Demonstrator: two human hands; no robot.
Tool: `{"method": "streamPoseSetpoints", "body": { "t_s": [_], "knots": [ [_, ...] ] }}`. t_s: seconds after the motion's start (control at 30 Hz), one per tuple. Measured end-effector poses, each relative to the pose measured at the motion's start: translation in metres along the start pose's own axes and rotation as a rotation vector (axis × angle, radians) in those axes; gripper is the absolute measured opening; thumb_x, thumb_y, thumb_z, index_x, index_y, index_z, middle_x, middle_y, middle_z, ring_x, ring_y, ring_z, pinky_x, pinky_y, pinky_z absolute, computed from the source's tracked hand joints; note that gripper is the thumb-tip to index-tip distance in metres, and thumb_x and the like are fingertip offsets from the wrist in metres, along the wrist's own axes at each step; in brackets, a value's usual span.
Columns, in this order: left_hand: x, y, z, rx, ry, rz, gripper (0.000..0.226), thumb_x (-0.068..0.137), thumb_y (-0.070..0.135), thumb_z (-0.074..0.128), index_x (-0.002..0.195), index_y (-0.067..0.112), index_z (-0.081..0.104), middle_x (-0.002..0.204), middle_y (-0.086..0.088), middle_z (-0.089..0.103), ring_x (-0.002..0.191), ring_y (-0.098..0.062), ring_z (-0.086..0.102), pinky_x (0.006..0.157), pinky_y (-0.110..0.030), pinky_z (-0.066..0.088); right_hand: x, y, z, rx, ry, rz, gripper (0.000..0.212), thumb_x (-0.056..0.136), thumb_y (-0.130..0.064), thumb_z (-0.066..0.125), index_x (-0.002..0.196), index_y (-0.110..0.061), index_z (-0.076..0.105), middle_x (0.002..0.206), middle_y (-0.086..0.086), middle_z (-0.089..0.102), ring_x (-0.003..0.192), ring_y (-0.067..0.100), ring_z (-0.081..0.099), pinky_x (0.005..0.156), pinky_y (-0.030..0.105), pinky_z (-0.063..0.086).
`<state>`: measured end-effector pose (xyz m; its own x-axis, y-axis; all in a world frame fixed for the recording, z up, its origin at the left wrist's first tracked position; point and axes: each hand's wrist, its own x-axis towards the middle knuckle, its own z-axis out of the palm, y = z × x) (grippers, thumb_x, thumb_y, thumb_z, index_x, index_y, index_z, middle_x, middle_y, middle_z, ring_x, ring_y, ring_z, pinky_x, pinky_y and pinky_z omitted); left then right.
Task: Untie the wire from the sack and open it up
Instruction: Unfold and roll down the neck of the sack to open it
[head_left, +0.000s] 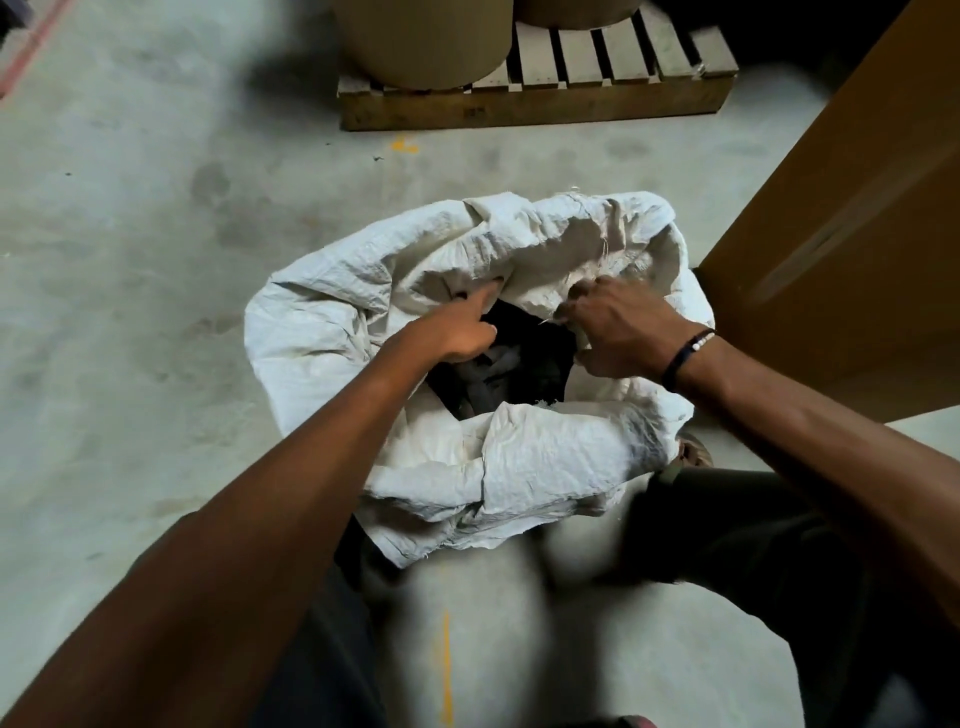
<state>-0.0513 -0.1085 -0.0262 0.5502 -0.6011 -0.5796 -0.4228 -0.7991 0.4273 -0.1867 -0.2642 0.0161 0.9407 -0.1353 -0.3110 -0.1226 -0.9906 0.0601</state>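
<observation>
Concrete floor (130, 260): both hands' grip pinches open sack (337, 322) rim, L (457, 332) & R (618, 332), seemingly.

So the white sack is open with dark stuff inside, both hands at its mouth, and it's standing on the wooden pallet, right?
Not quite. The head view shows the white sack on the concrete floor; the wooden pallet lies beyond it. The rest holds: dark contents show, left hand and right hand at its mouth.

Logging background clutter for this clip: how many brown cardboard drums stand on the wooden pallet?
2. One large brown cardboard drum sits on the left end of the wooden slatted pallet; a second is just right of it, mostly cut off by the top edge. More may lie beyond the frame.
</observation>
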Motion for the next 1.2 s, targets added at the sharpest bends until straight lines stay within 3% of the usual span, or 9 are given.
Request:
{"method": "streamPoseSetpoints", "body": {
  "t_s": [0.13, 0.27, 0.47, 0.53, 0.6, 0.77, 0.87, 1.1, 1.2],
  "knots": [
    [0.018, 0.007, -0.002, 0.0, 0.099, -0.084, 0.085, 0.092, 0.029, 0.051, 0.163, 0.042, 0.006, 0.17, -0.015, 0.024, 0.155, -0.046, 0.023, 0.123, -0.069, 0.015, -0.008, 0.004, 0.003, -0.044, -0.487, -0.044, 0.038, 0.104, -0.027, 0.047, 0.135, -0.016, 0.066, 0.138, 0.008, 0.066, 0.12, 0.028, 0.063, 0.091, 0.031, 0.053],
    [0.02, 0.013, -0.014, 0.018, 0.366, -0.065, 0.08, 0.097, 0.026, 0.053, 0.164, 0.039, 0.01, 0.165, -0.021, 0.029, 0.152, -0.047, 0.025, 0.122, -0.07, 0.012, -0.01, 0.016, 0.01, -0.109, -0.777, 0.052, 0.035, 0.1, -0.037, 0.057, 0.123, -0.017, 0.075, 0.132, 0.006, 0.07, 0.118, 0.026, 0.065, 0.099, 0.031, 0.052],
    [0.016, 0.02, -0.007, 0.059, 0.285, -0.039, 0.077, 0.093, 0.026, 0.058, 0.161, 0.025, 0.023, 0.158, -0.023, 0.033, 0.146, -0.046, 0.035, 0.116, -0.058, 0.036, -0.011, 0.023, 0.001, 0.148, -0.388, -0.145, 0.045, 0.109, -0.03, 0.043, 0.153, -0.029, 0.05, 0.157, 0.004, 0.052, 0.14, 0.027, 0.052, 0.116, 0.037, 0.04],
    [0.011, 0.021, -0.005, 0.149, 0.218, -0.037, 0.053, 0.093, 0.024, 0.059, 0.143, 0.012, 0.047, 0.147, -0.023, 0.049, 0.129, -0.038, 0.054, 0.097, -0.043, 0.049, -0.005, 0.026, 0.001, 0.237, -0.257, -0.152, 0.052, 0.11, -0.037, 0.042, 0.161, -0.027, 0.037, 0.168, 0.009, 0.034, 0.15, 0.03, 0.04, 0.122, 0.04, 0.033],
    [0.001, 0.023, 0.0, 0.3, 0.029, 0.016, 0.033, 0.098, 0.031, 0.059, 0.121, 0.007, 0.065, 0.13, -0.016, 0.066, 0.11, -0.03, 0.063, 0.085, -0.036, 0.049, 0.003, 0.025, 0.003, 0.24, -0.212, -0.106, 0.06, 0.109, -0.046, 0.04, 0.164, -0.027, 0.027, 0.173, 0.012, 0.019, 0.157, 0.032, 0.028, 0.126, 0.044, 0.028],
    [-0.031, 0.027, 0.038, 0.429, -0.575, 0.156, 0.053, 0.111, 0.046, 0.033, 0.152, 0.016, 0.05, 0.159, -0.003, 0.047, 0.145, -0.023, 0.043, 0.118, -0.034, 0.03, 0.016, 0.021, 0.013, 0.108, -0.193, 0.029, 0.072, 0.103, -0.065, 0.037, 0.165, -0.034, 0.018, 0.172, 0.015, 0.015, 0.16, 0.033, 0.014, 0.122, 0.057, 0.026],
    [-0.033, 0.014, 0.058, 0.248, -0.808, 0.098, 0.049, 0.113, 0.039, 0.03, 0.155, 0.018, 0.043, 0.152, -0.001, 0.049, 0.135, -0.018, 0.047, 0.111, -0.027, 0.038, 0.023, 0.022, 0.02, 0.095, -0.168, 0.109, 0.081, 0.099, -0.072, 0.038, 0.166, -0.035, 0.013, 0.173, 0.015, 0.012, 0.161, 0.037, 0.007, 0.122, 0.064, 0.017],
    [-0.024, -0.014, 0.067, 0.003, -0.932, -0.083, 0.069, 0.079, 0.084, 0.043, 0.111, 0.024, 0.058, 0.103, 0.001, 0.058, 0.083, -0.014, 0.051, 0.074, -0.033, 0.036, 0.03, 0.022, 0.023, 0.097, -0.073, 0.206, 0.085, 0.098, -0.072, 0.042, 0.167, -0.032, 0.011, 0.172, 0.021, 0.011, 0.159, 0.043, 0.008, 0.122, 0.065, 0.014],
    [-0.026, -0.015, 0.056, 0.0, -0.808, -0.004, 0.066, 0.09, 0.076, 0.04, 0.12, 0.023, 0.068, 0.111, 0.006, 0.066, 0.099, -0.017, 0.062, 0.096, -0.037, 0.039, 0.03, 0.013, 0.014, 0.098, -0.088, 0.165, 0.074, 0.097, -0.061, 0.054, 0.16, -0.027, 0.034, 0.165, 0.024, 0.028, 0.154, 0.043, 0.025, 0.119, 0.058, 0.029]
  ]
}}
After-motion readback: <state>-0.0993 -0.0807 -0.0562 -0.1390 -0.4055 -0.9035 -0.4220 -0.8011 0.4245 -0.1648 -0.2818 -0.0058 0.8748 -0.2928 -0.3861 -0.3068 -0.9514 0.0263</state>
